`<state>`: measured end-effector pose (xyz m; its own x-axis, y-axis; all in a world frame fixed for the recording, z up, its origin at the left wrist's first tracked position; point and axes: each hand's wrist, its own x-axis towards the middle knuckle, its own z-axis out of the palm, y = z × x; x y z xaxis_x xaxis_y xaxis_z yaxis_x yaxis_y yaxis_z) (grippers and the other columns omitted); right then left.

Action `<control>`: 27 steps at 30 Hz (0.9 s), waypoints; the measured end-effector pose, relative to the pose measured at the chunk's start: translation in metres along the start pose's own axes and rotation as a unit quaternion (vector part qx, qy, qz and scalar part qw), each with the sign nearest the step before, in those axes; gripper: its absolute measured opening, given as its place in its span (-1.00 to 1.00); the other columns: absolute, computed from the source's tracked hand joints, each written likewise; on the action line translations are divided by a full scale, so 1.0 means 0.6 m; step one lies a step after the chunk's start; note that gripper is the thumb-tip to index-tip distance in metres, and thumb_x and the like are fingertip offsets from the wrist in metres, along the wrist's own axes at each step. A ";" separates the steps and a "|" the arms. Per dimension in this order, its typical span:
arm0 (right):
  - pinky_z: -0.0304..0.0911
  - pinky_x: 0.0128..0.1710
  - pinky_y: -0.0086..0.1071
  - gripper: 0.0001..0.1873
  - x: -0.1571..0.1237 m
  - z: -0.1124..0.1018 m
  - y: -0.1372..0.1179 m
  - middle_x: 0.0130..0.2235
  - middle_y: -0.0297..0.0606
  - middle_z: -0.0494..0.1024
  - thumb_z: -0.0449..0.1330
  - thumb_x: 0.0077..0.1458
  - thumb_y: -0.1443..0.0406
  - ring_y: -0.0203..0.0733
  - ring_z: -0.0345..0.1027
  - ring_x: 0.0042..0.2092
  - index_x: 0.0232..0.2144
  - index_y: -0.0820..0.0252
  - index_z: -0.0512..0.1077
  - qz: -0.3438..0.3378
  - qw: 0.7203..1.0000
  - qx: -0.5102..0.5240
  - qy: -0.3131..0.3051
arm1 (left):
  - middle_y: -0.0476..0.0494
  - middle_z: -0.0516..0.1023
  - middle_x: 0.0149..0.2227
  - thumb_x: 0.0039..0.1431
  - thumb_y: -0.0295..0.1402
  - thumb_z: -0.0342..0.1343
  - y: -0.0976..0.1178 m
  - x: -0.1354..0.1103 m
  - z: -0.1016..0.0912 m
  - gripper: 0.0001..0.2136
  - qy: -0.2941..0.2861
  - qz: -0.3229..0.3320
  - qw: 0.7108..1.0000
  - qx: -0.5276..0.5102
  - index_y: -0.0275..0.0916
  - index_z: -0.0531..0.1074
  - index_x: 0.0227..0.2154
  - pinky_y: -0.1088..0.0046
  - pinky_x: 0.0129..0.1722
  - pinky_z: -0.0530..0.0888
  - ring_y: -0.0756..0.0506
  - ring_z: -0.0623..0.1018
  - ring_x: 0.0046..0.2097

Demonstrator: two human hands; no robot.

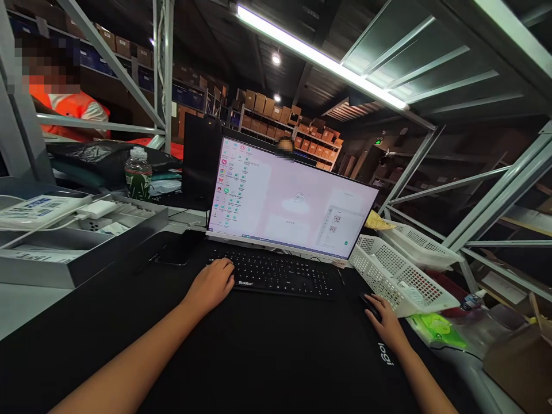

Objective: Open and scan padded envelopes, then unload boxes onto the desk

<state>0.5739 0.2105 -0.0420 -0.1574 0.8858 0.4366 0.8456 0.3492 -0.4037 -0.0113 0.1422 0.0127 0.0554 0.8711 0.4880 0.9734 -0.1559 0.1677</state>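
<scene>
My left hand (pixel 218 280) rests on the left end of a black keyboard (pixel 276 275), its fingers bent over the keys and holding nothing. Over to the right, my right hand (pixel 386 319) grips a black computer mouse (pixel 371 307), which it partly hides. Both lie on a large black desk mat (pixel 267 351) with a "logi" mark near my right wrist. Behind the keyboard stands a monitor (pixel 293 198), lit, with rows of icons at its left and a small window with code-like squares at its lower right.
A black phone (pixel 175 250) lies left of the keyboard, near a grey tray (pixel 77 267) of papers and a charger. A bottle (pixel 138 172) stands behind. White plastic baskets (pixel 397 276) and a green packet (pixel 437 328) are at right. A person in an orange vest (pixel 64 112) is beyond the left frame.
</scene>
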 end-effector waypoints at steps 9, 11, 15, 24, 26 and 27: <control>0.20 0.32 0.02 -0.47 0.001 0.005 0.007 0.23 -0.06 0.36 0.07 0.26 0.02 0.09 0.26 0.30 0.17 0.06 0.47 -0.006 1.000 -0.001 -0.001 | -0.33 0.56 0.03 0.29 -0.36 -0.09 0.000 0.001 -0.004 -0.70 -0.008 0.000 1.000 0.004 -0.26 0.55 -0.16 0.12 0.04 0.53 -0.28 0.55 0.08; 0.20 0.32 0.01 -0.47 0.001 0.005 0.009 0.23 -0.07 0.37 0.07 0.26 0.02 0.09 0.26 0.30 0.17 0.06 0.47 -0.010 1.000 -0.004 0.001 | -0.33 0.56 0.04 0.29 -0.37 -0.09 0.001 0.001 -0.004 -0.71 -0.009 0.000 1.000 0.006 -0.26 0.55 -0.17 0.12 0.06 0.53 -0.28 0.55 0.08; 0.22 0.31 0.00 -0.49 0.000 0.006 0.012 0.22 -0.07 0.37 0.06 0.27 0.04 0.08 0.28 0.28 0.15 0.06 0.48 -0.017 1.000 -0.008 0.003 | -0.33 0.56 0.04 0.30 -0.37 -0.09 0.002 0.000 -0.004 -0.70 -0.008 0.001 1.000 0.009 -0.27 0.55 -0.16 0.10 0.08 0.53 -0.28 0.55 0.08; 0.26 0.27 0.01 -0.55 -0.008 0.002 0.015 0.19 -0.06 0.40 0.07 0.26 0.09 0.07 0.34 0.23 0.10 0.07 0.50 -0.027 1.000 -0.016 0.004 | -0.34 0.56 0.02 0.30 -0.39 -0.09 0.002 0.001 -0.004 -0.70 -0.011 0.001 1.000 0.013 -0.31 0.55 -0.15 0.10 0.05 0.53 -0.28 0.55 0.05; 0.26 0.27 0.03 -0.55 -0.008 0.001 0.016 0.19 -0.06 0.40 0.07 0.26 0.10 0.08 0.34 0.23 0.10 0.07 0.50 -0.027 0.999 -0.017 0.005 | -0.34 0.56 0.02 0.29 -0.39 -0.08 0.003 0.001 -0.004 -0.71 -0.012 0.001 1.000 0.014 -0.32 0.55 -0.15 0.10 0.04 0.53 -0.28 0.56 0.04; 0.26 0.27 0.03 -0.56 -0.008 0.001 0.018 0.19 -0.06 0.40 0.07 0.26 0.10 0.09 0.34 0.23 0.09 0.07 0.51 -0.029 0.999 -0.017 0.006 | -0.34 0.56 0.02 0.29 -0.39 -0.08 0.003 0.001 -0.004 -0.71 -0.012 0.000 1.000 0.014 -0.32 0.55 -0.15 0.10 0.04 0.53 -0.28 0.56 0.04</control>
<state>0.5835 0.2104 -0.0490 -0.2004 0.8608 0.4679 0.8522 0.3887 -0.3501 -0.0101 0.1415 0.0152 0.0612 0.8816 0.4681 0.9794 -0.1435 0.1422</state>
